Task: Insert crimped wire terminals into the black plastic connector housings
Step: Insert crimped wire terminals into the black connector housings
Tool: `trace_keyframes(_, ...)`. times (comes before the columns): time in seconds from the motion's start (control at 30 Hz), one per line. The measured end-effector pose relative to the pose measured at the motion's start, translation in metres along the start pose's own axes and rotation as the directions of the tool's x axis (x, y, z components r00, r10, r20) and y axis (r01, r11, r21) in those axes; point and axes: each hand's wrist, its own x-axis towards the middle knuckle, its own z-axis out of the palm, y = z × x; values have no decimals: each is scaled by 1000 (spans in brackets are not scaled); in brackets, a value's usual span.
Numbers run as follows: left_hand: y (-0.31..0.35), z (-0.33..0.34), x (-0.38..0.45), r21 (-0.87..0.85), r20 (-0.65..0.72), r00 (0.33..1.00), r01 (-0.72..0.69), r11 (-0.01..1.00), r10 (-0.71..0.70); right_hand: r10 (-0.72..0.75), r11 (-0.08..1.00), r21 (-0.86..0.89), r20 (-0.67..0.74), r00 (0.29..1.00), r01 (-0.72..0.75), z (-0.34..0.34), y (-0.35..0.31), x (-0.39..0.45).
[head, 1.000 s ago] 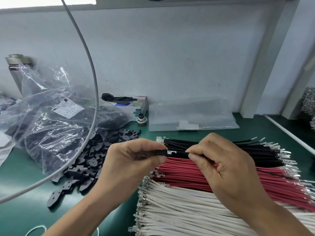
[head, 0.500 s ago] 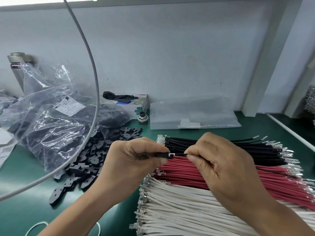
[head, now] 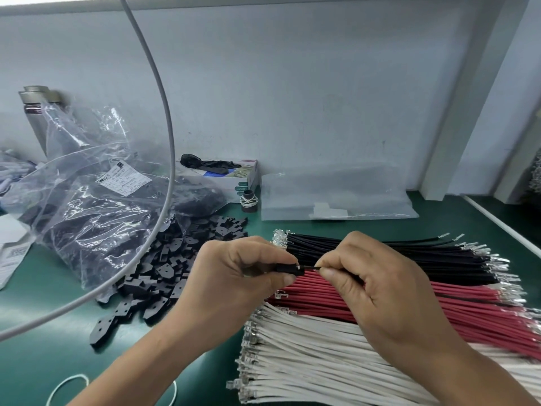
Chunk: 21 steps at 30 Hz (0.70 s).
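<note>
At the centre of the frame a small black housing sits pinched in the left hand, thumb and forefinger curled round it so its open end faces right. The right hand pinches a black wire just behind its metal tip, fingers closed tight, probably to keep the short length stiff for pushing in; the tip sits right at the housing's mouth. Beneath both hands lie the stock rows on the green worktop: black wires, red wires, white wires. Loose housings spill from a clear bag at left. A grey cable arcs across the upper left, clear of the hands.
</note>
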Motion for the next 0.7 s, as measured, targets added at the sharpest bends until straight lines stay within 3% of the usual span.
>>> trace_keyframes(0.33, -3, 2, 1, -75, -4, 994, 107, 991, -107, 46, 997, 59, 16, 999, -46, 3, 6, -2)
trace_keyframes(0.7, 0, 2, 0, -93, -11, 992, 122, 988, -123, 2, 1000, 22, -35, 999, -1, 9, 0, -2)
